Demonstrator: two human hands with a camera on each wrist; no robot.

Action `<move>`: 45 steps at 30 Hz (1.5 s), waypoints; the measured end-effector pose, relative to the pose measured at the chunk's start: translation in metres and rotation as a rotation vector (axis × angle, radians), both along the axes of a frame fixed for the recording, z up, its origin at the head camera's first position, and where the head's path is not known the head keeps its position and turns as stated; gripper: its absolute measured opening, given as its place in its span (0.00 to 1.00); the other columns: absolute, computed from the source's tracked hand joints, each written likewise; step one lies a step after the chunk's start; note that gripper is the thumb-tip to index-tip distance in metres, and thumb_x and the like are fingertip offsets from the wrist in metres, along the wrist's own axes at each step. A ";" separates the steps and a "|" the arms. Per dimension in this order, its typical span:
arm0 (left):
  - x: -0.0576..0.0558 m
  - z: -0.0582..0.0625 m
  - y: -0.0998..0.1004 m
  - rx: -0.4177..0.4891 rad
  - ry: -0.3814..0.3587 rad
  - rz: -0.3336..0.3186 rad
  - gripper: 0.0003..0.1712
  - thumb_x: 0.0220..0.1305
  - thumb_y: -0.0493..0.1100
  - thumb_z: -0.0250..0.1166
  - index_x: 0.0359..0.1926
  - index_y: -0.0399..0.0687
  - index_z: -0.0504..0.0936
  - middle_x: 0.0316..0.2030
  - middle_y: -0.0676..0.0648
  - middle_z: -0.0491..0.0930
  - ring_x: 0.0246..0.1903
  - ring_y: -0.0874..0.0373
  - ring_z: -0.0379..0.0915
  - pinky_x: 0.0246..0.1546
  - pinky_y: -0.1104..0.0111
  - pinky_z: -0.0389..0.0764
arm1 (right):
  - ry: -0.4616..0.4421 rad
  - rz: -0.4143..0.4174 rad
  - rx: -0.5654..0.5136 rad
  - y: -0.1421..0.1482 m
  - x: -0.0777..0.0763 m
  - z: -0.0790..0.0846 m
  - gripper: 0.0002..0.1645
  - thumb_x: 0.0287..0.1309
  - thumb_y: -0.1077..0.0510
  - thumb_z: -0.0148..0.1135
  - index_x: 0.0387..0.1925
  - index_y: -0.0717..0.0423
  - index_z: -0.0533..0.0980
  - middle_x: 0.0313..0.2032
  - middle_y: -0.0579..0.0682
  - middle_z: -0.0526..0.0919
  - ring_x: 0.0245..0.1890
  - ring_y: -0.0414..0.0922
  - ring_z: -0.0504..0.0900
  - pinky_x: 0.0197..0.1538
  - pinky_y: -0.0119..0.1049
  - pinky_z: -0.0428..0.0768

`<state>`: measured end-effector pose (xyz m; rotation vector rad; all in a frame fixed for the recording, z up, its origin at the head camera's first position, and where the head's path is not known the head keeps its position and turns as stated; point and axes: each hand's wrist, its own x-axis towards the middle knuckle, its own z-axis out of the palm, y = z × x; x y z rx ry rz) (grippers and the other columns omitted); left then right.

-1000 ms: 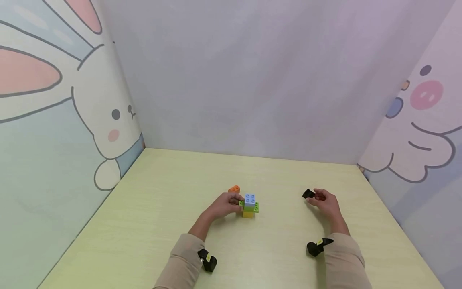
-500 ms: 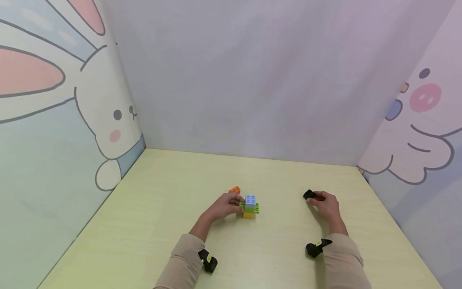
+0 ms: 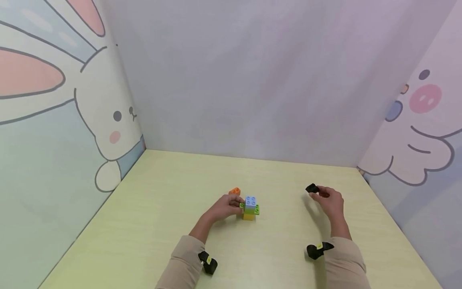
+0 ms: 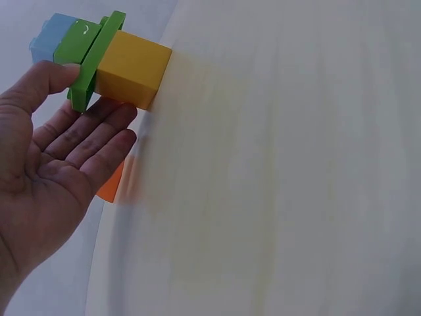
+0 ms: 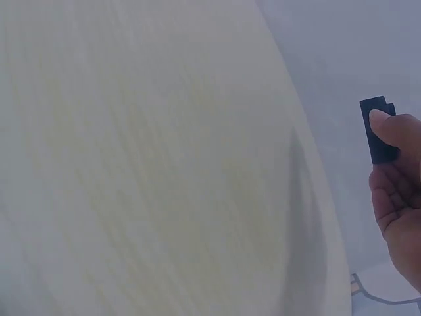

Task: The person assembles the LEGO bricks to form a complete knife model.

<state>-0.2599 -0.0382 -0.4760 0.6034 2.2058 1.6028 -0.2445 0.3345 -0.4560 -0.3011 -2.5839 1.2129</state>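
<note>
Left hand (image 3: 224, 206) pinches green plate (image 4: 95, 62) of block stack (image 3: 250, 208), upright at mid-table. Right hand (image 3: 331, 201) pinches black block (image 3: 312, 188) above table (image 3: 281, 245). Pieces judged light, stiff, smooth plastic; joints may part; best hold: yellow base (image 4: 133, 69).

Two hands (image 3: 224, 206) (image 3: 331, 201); one stack (image 3: 250, 207); two single blocks (image 3: 235, 191) (image 3: 312, 188).

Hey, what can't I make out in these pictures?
Orange block: left wrist view, mostly hidden behind the left hand.
Black block: right wrist view, partly covered by the right hand.
Rest of right hand: same view, cut off by the right edge.
Yellow block: head view, top hidden by the green plate.
</note>
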 end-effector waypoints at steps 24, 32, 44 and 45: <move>0.000 0.001 0.001 -0.009 0.005 -0.003 0.13 0.57 0.34 0.64 0.44 0.39 0.78 0.41 0.47 0.78 0.41 0.55 0.74 0.42 0.64 0.76 | -0.070 0.183 -0.092 -0.022 0.020 0.004 0.30 0.50 0.57 0.70 0.52 0.67 0.72 0.44 0.61 0.78 0.40 0.49 0.75 0.37 0.35 0.73; 0.000 0.001 0.000 -0.017 0.006 -0.002 0.13 0.57 0.35 0.64 0.44 0.40 0.78 0.41 0.47 0.78 0.41 0.55 0.74 0.42 0.64 0.76 | -0.060 0.233 -0.124 -0.033 0.026 0.006 0.29 0.48 0.58 0.71 0.50 0.68 0.73 0.42 0.61 0.79 0.37 0.46 0.76 0.35 0.34 0.74; -0.002 -0.002 0.000 -0.005 0.008 -0.009 0.13 0.57 0.34 0.64 0.45 0.38 0.78 0.41 0.46 0.78 0.42 0.55 0.74 0.42 0.64 0.76 | -0.065 0.383 -0.208 -0.057 0.025 0.005 0.26 0.45 0.62 0.73 0.47 0.67 0.75 0.40 0.58 0.78 0.36 0.48 0.77 0.37 0.36 0.76; -0.002 -0.002 0.000 -0.006 0.007 -0.008 0.13 0.57 0.34 0.64 0.45 0.38 0.78 0.41 0.46 0.78 0.42 0.55 0.74 0.42 0.64 0.76 | -0.064 0.393 -0.210 -0.059 0.024 0.004 0.26 0.45 0.62 0.73 0.47 0.66 0.75 0.40 0.58 0.78 0.36 0.48 0.77 0.37 0.36 0.75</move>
